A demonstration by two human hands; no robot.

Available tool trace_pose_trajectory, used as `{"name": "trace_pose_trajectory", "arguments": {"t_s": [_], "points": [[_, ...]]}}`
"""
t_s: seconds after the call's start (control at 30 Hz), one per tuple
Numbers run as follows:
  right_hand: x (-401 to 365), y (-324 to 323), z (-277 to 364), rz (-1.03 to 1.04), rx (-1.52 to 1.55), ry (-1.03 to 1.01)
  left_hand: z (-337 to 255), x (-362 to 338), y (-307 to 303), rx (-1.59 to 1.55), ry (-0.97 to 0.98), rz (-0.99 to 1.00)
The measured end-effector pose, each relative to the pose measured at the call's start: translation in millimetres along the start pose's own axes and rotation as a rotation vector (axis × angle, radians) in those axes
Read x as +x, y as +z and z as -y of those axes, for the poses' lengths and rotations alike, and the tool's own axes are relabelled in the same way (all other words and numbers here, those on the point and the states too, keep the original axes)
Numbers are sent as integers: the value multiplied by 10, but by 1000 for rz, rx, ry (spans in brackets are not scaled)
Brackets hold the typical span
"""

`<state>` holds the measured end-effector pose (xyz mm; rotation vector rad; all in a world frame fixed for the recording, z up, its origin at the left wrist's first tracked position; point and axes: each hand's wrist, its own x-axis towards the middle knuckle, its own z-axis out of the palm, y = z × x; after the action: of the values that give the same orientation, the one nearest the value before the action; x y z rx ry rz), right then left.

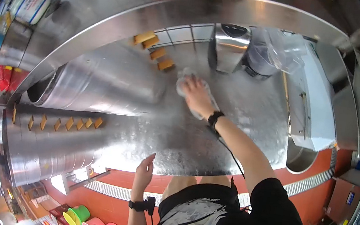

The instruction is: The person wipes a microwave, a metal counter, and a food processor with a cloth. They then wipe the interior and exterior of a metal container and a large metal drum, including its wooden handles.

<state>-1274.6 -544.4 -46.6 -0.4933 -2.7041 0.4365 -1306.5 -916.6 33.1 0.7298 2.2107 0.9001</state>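
Observation:
My right hand (197, 95) presses a pale, wet-looking cloth (184, 75) onto the stainless steel counter (254, 104), its fingers spread over the cloth. Part of the cloth shows past the fingertips and beside the wrist. My left hand (145, 168) hangs at the counter's front edge, fingers loosely extended and nothing in them. Black bands with small devices sit on both wrists.
A black-and-silver appliance (230, 48) and clear plastic jugs (265, 55) stand at the back. A white cabinet (315, 103) is at right. A steel shelf (194, 7) runs overhead. Colourful buckets (77, 216) stand on the red floor (130, 210).

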Motion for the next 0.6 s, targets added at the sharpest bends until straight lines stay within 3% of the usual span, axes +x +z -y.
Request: {"name": "trace_pose_trajectory", "arguments": {"t_s": [0.13, 0.2, 0.27, 0.3, 0.33, 0.4, 0.43, 0.47, 0.5, 0.53, 0.57, 0.6], "points": [[793, 328, -331, -129, -248, 299, 154, -225, 65, 77, -97, 31], [1089, 407, -464, -155, -360, 366, 267, -312, 120, 93, -43, -14], [1328, 404, -616, -98, -268, 404, 350, -343, 116, 108, -70, -1], [1478, 378, -705, 88, -206, 442, 373, -341, 105, 130, -86, 15], [1530, 389, -741, 79, -210, 448, 399, -324, 92, 134, -75, 18], [1593, 342, -717, 279, 55, 447, 432, -239, 57, 161, -72, 38], [1480, 29, -502, 256, 50, 430, 472, -171, 50, 150, -12, 42], [1346, 180, -530, 270, 63, 289, 473, -82, 47, 167, -2, 52], [1115, 267, -496, 86, 63, 80, 431, 15, 48, 161, 26, 51], [902, 220, -367, 0, 126, 0, 376, 111, 59, 152, 51, 48], [709, 236, -268, 55, 162, 68, 363, 232, 81, 205, 124, 53], [531, 11, -178, 97, 116, -38, 193, 342, 93, 200, 133, 65]]}}
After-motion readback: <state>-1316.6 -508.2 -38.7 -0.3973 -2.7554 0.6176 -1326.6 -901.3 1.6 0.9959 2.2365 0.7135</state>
